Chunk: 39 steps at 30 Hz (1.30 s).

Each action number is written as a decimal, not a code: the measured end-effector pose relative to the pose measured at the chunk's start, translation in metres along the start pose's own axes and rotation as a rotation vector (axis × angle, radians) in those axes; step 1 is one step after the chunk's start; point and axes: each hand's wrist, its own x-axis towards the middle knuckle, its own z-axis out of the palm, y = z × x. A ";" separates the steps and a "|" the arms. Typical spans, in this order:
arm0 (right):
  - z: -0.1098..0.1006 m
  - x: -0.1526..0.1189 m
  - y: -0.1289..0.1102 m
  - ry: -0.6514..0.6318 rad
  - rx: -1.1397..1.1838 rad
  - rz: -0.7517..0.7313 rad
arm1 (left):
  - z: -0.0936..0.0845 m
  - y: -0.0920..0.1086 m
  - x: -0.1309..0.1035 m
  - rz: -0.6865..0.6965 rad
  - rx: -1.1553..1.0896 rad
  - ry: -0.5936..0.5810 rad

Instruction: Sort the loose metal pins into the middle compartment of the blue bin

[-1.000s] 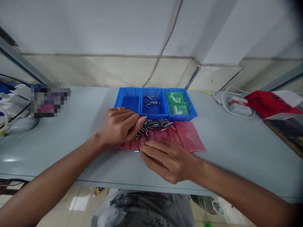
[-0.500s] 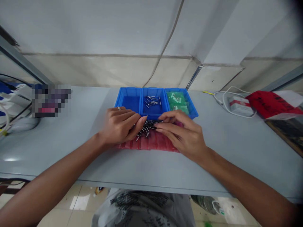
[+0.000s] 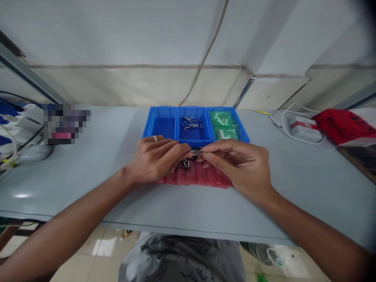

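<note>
- Tabletop (image 3: 73, 164): bears everything.
- Blue bins (image 3: 194, 135): three, just beyond my hands.
- Red plastic (image 3: 202, 177): best worked low over, so anything dropped should land there.
- Right hand (image 3: 245, 162): palm turned inward, grip pinched on a metal pin (image 3: 196, 152).
- Left hand (image 3: 158, 158): back upward, fingers curled; I cannot tell what its grip holds.
- Loose pins (image 3: 185, 163): on the plastic, partly hidden.
</note>
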 end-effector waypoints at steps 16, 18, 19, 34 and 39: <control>-0.003 0.006 0.007 0.041 0.169 0.139 | 0.000 -0.002 -0.001 -0.119 -0.034 0.094; -0.004 0.009 0.011 0.074 0.247 0.148 | 0.000 -0.003 -0.002 -0.177 -0.020 0.124; -0.005 0.011 0.013 0.070 0.293 0.146 | 0.000 -0.003 -0.003 -0.193 -0.012 0.129; -0.004 0.007 0.035 -0.466 -0.722 -0.475 | -0.001 -0.001 0.001 -0.146 0.059 0.047; -0.007 0.006 0.036 -0.417 -0.830 -0.447 | -0.001 0.000 0.001 -0.142 0.077 0.044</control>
